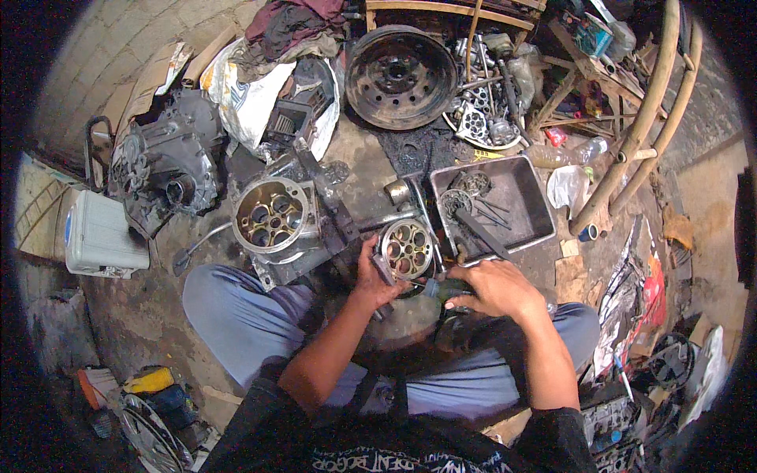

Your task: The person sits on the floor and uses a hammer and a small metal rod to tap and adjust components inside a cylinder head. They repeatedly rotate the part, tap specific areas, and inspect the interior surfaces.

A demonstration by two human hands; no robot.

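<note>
My left hand (377, 276) is closed around the side of a round metal cylinder block (407, 248), whose face shows several bores around a centre hole. On the right, my right hand (501, 288) is curled, thumb and forefinger around a dark greenish, handle-like thing (451, 290). That thing is blurred and partly covered by the fingers, so its kind is unclear; its left end comes close to the block's lower edge. A larger metal housing (272, 214) with similar bores sits left of my left hand. Beyond the right hand stands a metal tray (532, 185) with blackened parts and thin rods in it.
A steel wheel rim (401, 77) lies at the back, beside a pile of metal parts (493, 102). Toward the left are a gearbox casing (177, 150) and a grey plastic case (105, 234). A bamboo frame (640, 126) rises at the right. My crossed legs border the near side.
</note>
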